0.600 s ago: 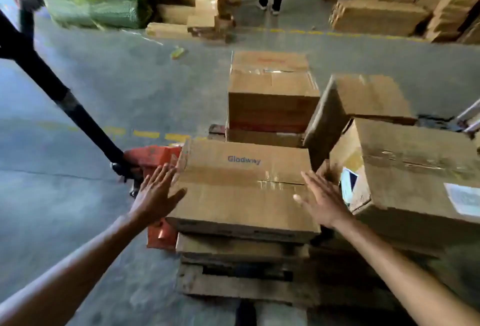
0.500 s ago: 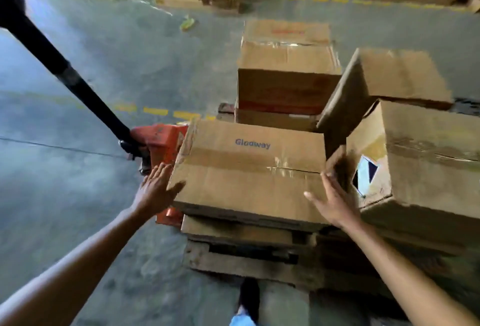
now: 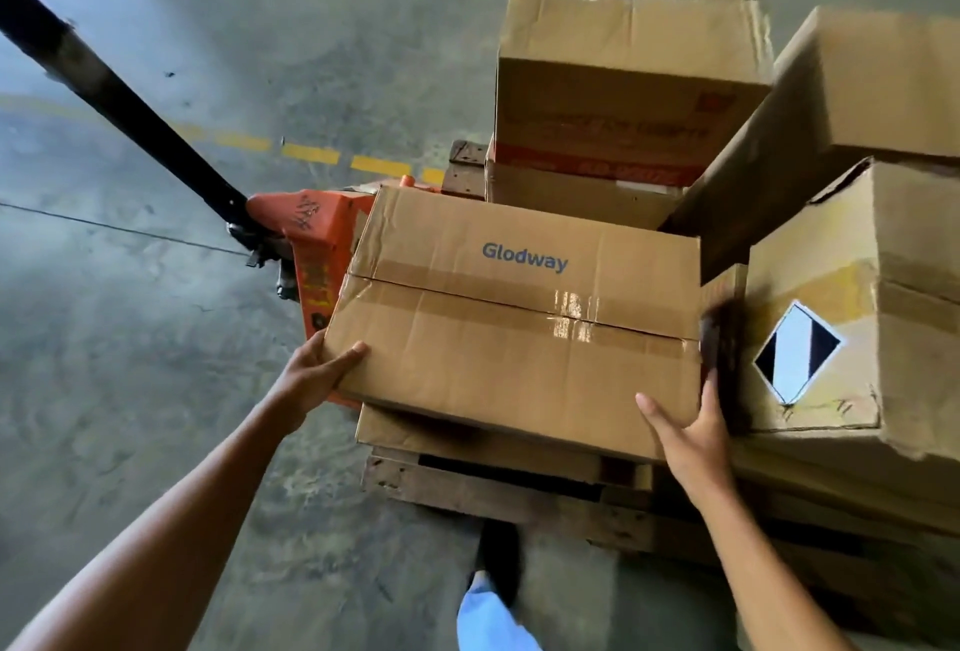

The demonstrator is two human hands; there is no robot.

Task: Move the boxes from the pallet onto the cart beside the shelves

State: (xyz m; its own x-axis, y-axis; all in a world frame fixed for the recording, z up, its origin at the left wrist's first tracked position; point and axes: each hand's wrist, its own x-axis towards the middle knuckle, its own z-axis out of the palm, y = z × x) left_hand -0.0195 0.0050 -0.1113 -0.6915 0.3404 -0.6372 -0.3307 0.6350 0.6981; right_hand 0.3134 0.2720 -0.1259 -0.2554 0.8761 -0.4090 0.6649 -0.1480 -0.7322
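Both hands clasp the Glodway box (image 3: 514,323) at the pallet's (image 3: 467,489) near edge: left hand (image 3: 317,380) with fingers curled round its left corner, right hand (image 3: 691,437) gripping its right end. Get fingers beneath, then lift level, clear of the labelled box (image 3: 852,318).

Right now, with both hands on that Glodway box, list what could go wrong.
1. The left hand and right hand hold only the near corners of the Glodway box, so it may tip away.
2. The right fingers sit beside the box with the diamond label and could get pinched.
3. The orange pallet jack stands close on the left, a possible snag.
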